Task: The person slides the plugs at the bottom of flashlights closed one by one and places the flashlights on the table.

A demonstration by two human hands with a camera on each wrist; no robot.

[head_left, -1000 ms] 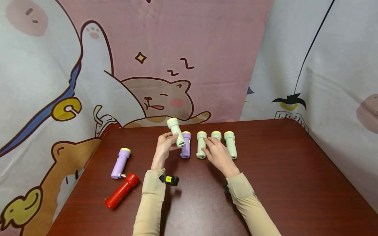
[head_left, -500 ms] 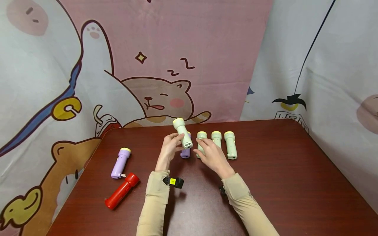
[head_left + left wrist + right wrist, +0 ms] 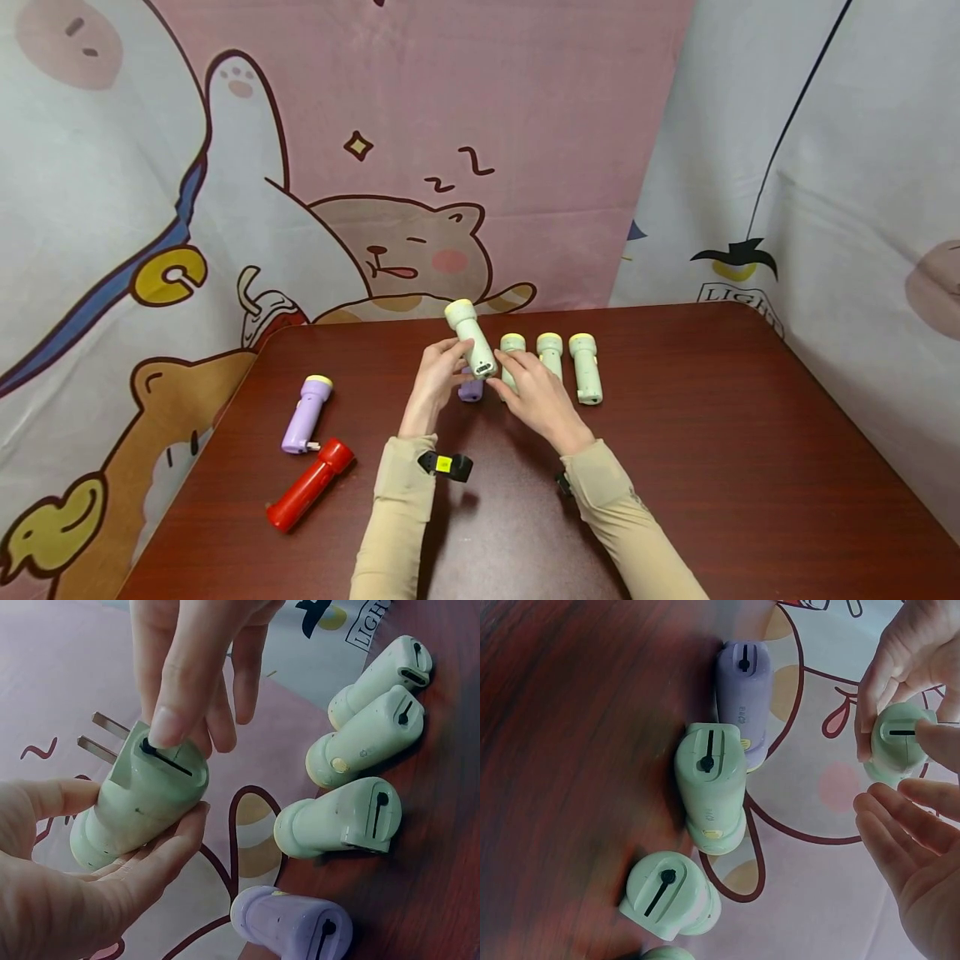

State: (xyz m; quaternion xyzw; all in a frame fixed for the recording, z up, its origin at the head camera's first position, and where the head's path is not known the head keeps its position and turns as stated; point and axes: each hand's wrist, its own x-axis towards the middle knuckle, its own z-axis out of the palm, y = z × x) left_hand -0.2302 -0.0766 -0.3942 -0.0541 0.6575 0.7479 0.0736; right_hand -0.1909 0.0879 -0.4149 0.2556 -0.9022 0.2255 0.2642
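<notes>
My left hand (image 3: 435,382) grips a pale green flashlight (image 3: 470,333) in the air, its yellow-rimmed head tilted up and away. In the left wrist view two metal plug prongs (image 3: 105,736) stick out from the side of its base. My right hand (image 3: 542,400) reaches to that base; its thumb touches the black slider slot (image 3: 174,762), and the other fingers extend loosely. Behind the hands, a purple flashlight (image 3: 471,390) and three more pale green flashlights, the nearest (image 3: 712,791) partly covered by my right hand in the head view, lie in a row.
On the left of the brown table (image 3: 750,467) lie another purple flashlight (image 3: 306,414), with its prongs out, and a red flashlight (image 3: 309,490). A cartoon-printed cloth (image 3: 570,150) hangs behind the table's far edge.
My left hand has carried the green flashlight rightward. My right hand has moved left from the row of green flashlights and meets its base.
</notes>
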